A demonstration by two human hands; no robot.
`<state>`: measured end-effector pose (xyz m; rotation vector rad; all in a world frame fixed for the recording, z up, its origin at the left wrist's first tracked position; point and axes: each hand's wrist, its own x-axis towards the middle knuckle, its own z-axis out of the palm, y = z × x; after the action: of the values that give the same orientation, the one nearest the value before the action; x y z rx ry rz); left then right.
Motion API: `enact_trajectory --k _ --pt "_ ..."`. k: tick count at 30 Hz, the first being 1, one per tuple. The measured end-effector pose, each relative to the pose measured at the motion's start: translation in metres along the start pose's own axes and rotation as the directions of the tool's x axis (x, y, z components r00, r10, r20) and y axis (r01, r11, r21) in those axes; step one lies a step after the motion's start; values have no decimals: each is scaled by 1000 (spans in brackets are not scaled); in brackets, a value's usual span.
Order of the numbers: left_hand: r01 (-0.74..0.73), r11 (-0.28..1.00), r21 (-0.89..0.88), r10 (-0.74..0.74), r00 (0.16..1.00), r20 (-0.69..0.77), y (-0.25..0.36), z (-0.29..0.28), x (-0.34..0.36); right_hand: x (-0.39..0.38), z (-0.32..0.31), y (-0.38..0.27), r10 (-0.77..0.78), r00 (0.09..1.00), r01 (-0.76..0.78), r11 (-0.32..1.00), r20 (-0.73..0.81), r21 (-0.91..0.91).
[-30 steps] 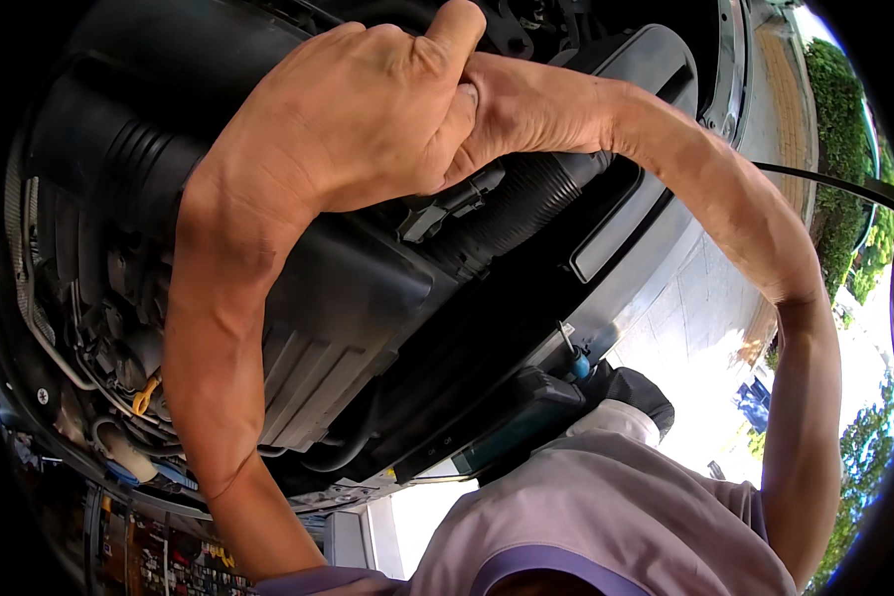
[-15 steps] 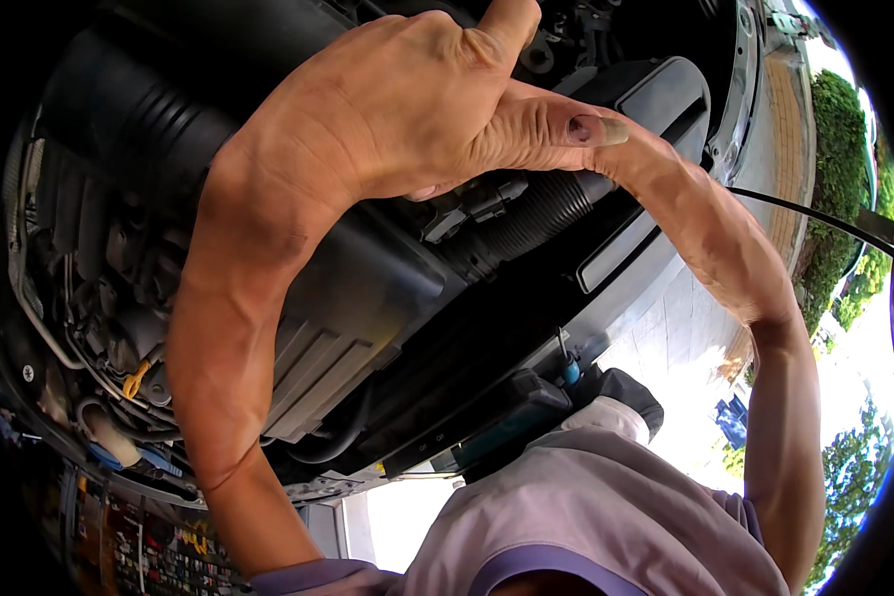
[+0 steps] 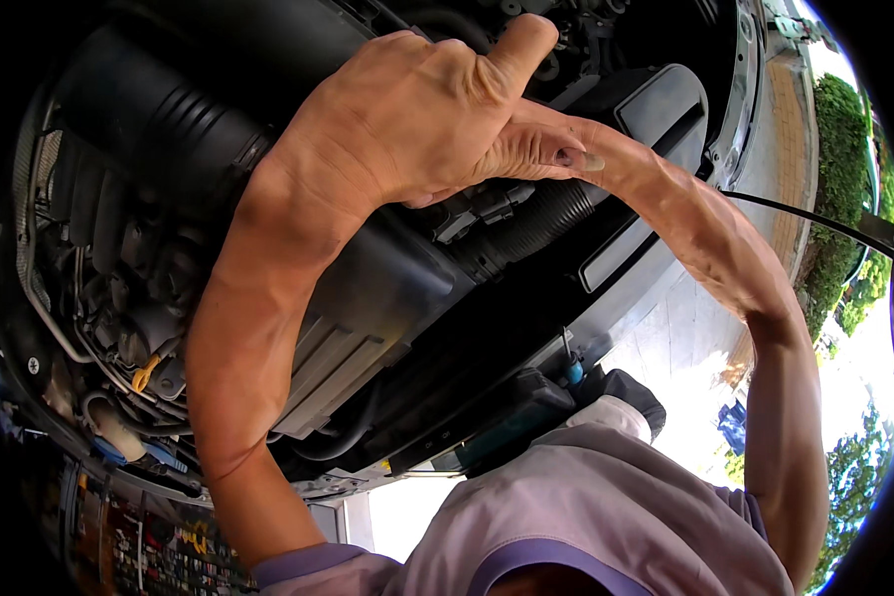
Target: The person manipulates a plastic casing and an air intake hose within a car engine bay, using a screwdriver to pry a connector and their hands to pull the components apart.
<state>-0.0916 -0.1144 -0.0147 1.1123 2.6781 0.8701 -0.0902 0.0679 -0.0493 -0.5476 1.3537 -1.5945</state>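
My left hand (image 3: 417,119) reaches over the engine bay, back of the hand up. Its thumb, with a dark mark on the nail, points to the right. One finger stretches toward the far side, and the others curl down out of sight. Beneath it, my right hand is mostly hidden; its forearm (image 3: 705,228) comes in from the right and passes behind the left thumb. Whatever lies under the hands cannot be seen. Nearest to them are a black ribbed intake hose (image 3: 531,233), a dark connector (image 3: 487,207) and a black plastic box (image 3: 397,273).
On the left run a larger ribbed duct (image 3: 194,124), engine parts and a yellow dipstick handle (image 3: 147,372). A black plastic housing (image 3: 666,104) is at the far right. Beyond the car's edge are paving (image 3: 656,308), a hedge (image 3: 832,169) and a thin dark rod (image 3: 815,216).
My left hand and wrist have shifted slightly right and nearer, and its thumb now sits a little lower. The view of the engine bay has moved slightly.
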Motion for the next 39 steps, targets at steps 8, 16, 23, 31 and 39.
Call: enact_trajectory --k 8,16,23,31,39 --pt "-76 984 164 91 993 -82 -11 9 -5 15 7 -21 353 933 -348 934 -71 79" --pt "-107 977 185 130 984 -118 -10 8 -11 17 11 -19 404 908 -409 912 -110 -27" --pt "-151 961 231 165 985 -41 -11 -3 -4 22 2 0 260 954 -286 939 -147 -192" --pt "100 945 312 -101 995 -15 -3 1 -3 6 -9 31 274 953 -292 945 -127 -149" --pt "78 980 185 -90 994 60 -6 -3 -1 17 21 -7 165 947 -230 948 -277 -222"
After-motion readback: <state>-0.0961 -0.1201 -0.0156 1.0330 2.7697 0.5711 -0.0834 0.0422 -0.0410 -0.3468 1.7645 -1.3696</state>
